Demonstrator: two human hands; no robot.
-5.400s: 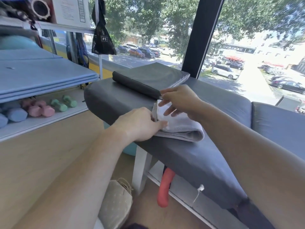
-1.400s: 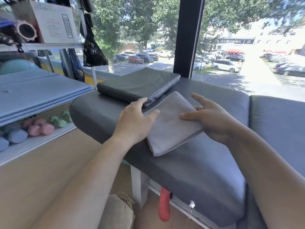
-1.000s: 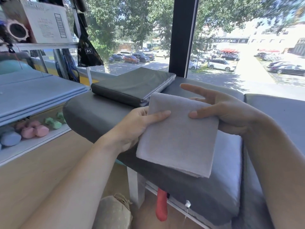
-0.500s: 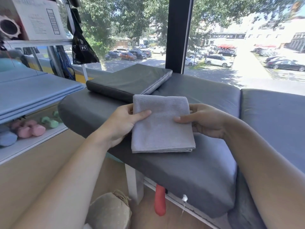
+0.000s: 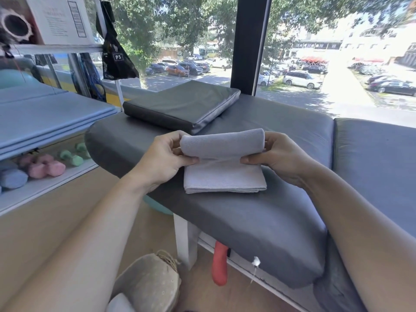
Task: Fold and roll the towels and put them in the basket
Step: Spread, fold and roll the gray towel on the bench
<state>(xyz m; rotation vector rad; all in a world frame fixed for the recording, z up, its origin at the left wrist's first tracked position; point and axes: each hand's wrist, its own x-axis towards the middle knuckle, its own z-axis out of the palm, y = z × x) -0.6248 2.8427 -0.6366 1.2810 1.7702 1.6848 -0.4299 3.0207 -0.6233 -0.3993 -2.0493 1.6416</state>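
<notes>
Head view: grey towel part-rolled on padded bench

Far left: blue mats (image 5: pixel 45 118) stacked on a shelf; below them pink, green and blue dumbbells (image 5: pixel 42 168) in a row.
Near left, floor: a woven basket (image 5: pixel 150 287), with a pale item showing at its near edge.
Centre left: left hand (image 5: pixel 162 161), thumb and fingers curled, pinching the left end of the roll.
Centre: grey towel (image 5: pixel 222 163), folded, lying on the dark grey padded bench (image 5: pixel 258 226); its far edge is turned over toward the near side into a loose roll, the near half flat.
Centre, far: a dark flat cushion (image 5: pixel 182 104) resting on the bench, just beyond the towel.
Centre right: right hand (image 5: pixel 281 156), fingers curled, pinching the right end of the roll.
Below the bench: a red handle (image 5: pixel 219 264) hanging down.
</notes>
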